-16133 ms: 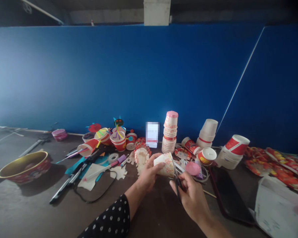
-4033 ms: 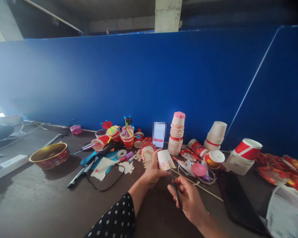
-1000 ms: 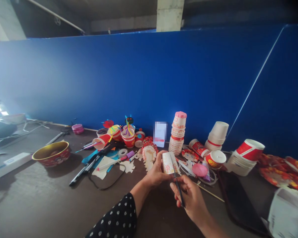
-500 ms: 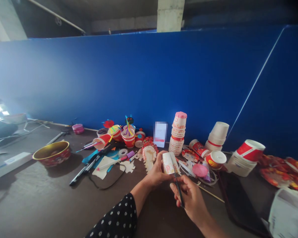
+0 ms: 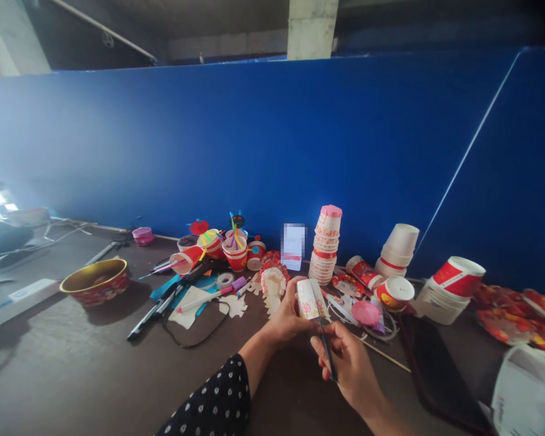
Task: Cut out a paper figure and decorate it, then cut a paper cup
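My left hand [image 5: 287, 312] grips a white paper cup [image 5: 307, 299] with red flower drawings on it, its fingers hidden behind the cup. My right hand [image 5: 347, 366] holds a pair of black-handled scissors [image 5: 327, 350] upright, and the blades reach up against the cup's side. A lengthwise cut or strip seems to show there, but the blades partly hide it. Just behind the cup lies a pink paper disc [image 5: 366, 312] among paper scraps.
A tall stack of decorated paper cups [image 5: 326, 245] stands beyond my hands on the dark table [image 5: 72, 363]. Further left are pens, tape, and a gold-rimmed red bowl [image 5: 94, 281]. To the right are red-and-white paper bowls [image 5: 458, 275], a dark flat slab [image 5: 436, 372], and a white bag [image 5: 529, 393].
Over the last four seconds, the scissors have moved from below the cup up against its side. Little has moved in the last second.
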The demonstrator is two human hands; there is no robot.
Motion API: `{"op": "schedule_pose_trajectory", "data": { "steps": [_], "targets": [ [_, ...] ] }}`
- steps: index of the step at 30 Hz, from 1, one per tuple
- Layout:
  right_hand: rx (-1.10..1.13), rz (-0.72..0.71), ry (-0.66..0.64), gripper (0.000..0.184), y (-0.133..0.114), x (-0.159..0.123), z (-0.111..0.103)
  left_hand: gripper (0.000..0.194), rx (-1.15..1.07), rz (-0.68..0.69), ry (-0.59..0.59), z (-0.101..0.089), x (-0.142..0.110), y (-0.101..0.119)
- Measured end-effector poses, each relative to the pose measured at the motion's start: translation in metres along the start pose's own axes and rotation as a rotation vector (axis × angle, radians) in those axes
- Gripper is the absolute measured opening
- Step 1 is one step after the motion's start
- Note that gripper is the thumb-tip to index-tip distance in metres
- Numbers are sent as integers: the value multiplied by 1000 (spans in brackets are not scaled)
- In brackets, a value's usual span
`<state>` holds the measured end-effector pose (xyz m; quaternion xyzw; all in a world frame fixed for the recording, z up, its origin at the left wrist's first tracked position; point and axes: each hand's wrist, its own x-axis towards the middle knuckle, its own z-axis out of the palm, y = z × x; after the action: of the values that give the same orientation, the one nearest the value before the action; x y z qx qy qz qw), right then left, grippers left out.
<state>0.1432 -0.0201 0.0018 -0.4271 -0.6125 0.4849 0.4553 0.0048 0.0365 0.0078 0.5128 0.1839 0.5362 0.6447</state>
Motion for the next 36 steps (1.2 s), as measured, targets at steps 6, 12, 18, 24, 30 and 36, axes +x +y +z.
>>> {"op": "schedule_pose_trajectory", "data": {
  "steps": [6,12,18,24,30,36],
  "targets": [
    [-19,4,4,29,-1,0,0,81,-2,-6,14,2,0,3],
    [-2,6,18,30,2,1,1,82,-23,5,4,1,1,0],
    [-5,15,36,32,2,1,2,82,-45,10,-4,0,1,-1],
    [-36,7,32,29,1,1,1,87,-22,0,17,0,1,-1],
    [-50,-3,61,30,5,2,-1,98,13,-31,35,-4,1,-2],
    [-33,18,32,31,3,2,-2,91,63,16,52,-6,3,-4]
  ]
}}
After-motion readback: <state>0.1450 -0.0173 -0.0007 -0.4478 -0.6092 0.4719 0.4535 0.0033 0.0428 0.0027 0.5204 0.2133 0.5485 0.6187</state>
